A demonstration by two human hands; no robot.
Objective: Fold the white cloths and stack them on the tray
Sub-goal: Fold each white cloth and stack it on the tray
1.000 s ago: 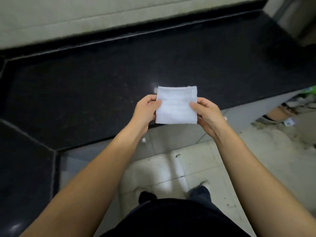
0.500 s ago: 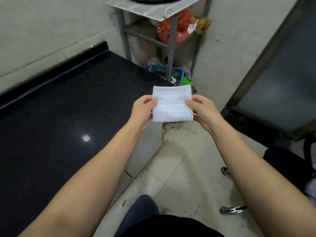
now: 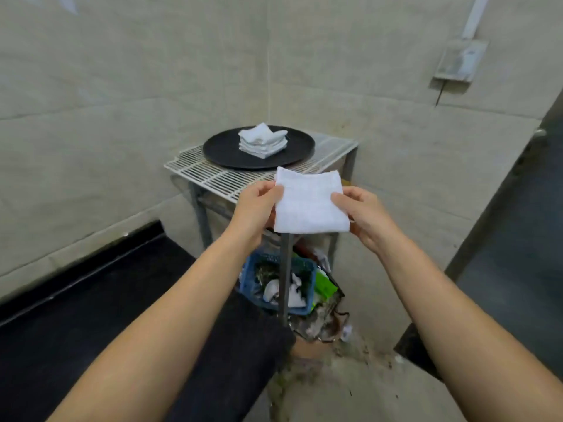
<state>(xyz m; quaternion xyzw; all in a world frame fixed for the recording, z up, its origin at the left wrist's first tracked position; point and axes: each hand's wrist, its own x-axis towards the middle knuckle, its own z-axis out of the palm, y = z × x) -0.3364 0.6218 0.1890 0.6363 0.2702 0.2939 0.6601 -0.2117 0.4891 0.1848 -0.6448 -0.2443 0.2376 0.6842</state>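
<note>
Rack (image 3: 213, 175) at frame centre carries the tray (image 3: 222, 150) w/ a stack (image 3: 262, 144) of folded cloths, prob. so the next goes on top. Cloth (image 3: 309, 205), folded square, is held just below the tray, flat and taut. Left hand (image 3: 254, 205) and right hand (image 3: 364, 213) pinch its side edges, thumbs on top, forearms stretched fwd.

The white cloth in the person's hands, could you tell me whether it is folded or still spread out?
Folded: the white cloth is a compact square, pinched at its sides by the left hand and right hand.
</note>
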